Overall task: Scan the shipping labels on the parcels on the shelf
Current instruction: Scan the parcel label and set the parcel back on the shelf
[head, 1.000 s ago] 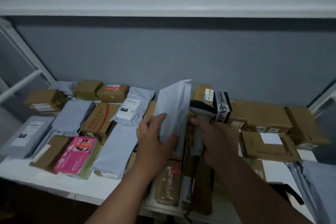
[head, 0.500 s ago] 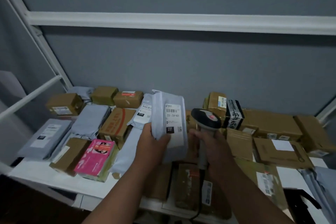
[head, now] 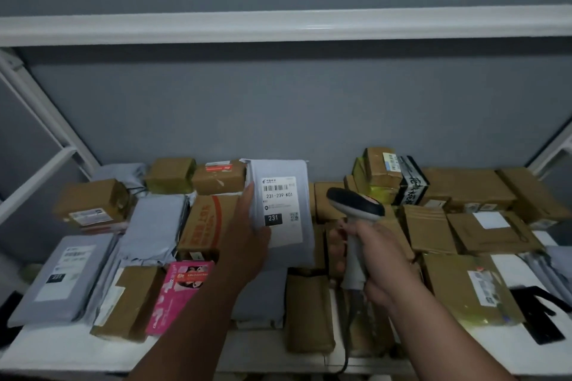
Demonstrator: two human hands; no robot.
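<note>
A: Where was the grey mailer (head: 280, 219)?

B: Upright above the shelf (head: 77, 353), long axis vertical, its shipping label (head: 280, 207) facing the camera. The left hand (head: 247, 235) gripped its left edge.

A: And the scanner?

B: The right hand (head: 376, 254) was wrapped around the barcode scanner (head: 356, 210), just right of the label. No bins; parcels lay loose.

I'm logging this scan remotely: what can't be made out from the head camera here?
- Grey poly mailer: lower left corner hidden by the left hand; small label print is too small.
- Grey handheld barcode scanner: trigger hidden by the right hand; its window faces away.
- Black flat item: cut off by the right edge.
</note>
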